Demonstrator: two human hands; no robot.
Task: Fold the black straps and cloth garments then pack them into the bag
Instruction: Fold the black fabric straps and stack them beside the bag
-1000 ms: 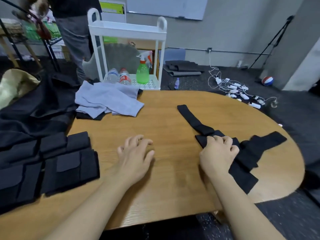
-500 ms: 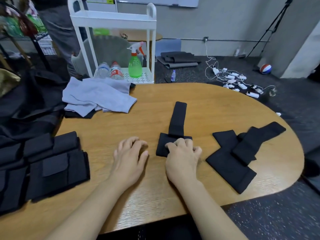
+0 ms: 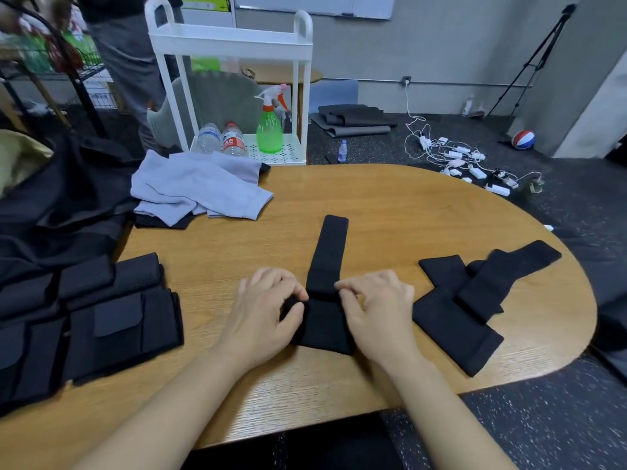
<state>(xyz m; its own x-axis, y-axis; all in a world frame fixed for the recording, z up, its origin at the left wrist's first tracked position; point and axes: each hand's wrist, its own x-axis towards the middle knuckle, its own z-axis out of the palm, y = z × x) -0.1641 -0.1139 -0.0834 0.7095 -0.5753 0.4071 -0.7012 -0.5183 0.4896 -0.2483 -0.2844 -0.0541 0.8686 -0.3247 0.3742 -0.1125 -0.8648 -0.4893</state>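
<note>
While both arms reached forward over the wooden table [image 3: 390, 212], the left hand [image 3: 268, 310] and the right hand [image 3: 376, 310] each pinched a side of the black strap [image 3: 327, 266] with bent fingers. The strap was soft, flat cloth. Its wide end lay between the two hands, and its long thin part ran straight away past the fingertips. More folded straps [image 3: 458, 310] lay just right of the right hand's fingers.

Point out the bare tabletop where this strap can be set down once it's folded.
Bare wood lies between the grey cloth and the strap, and along the far edge beyond the strap pile. The left side is crowded with black garments.
</note>
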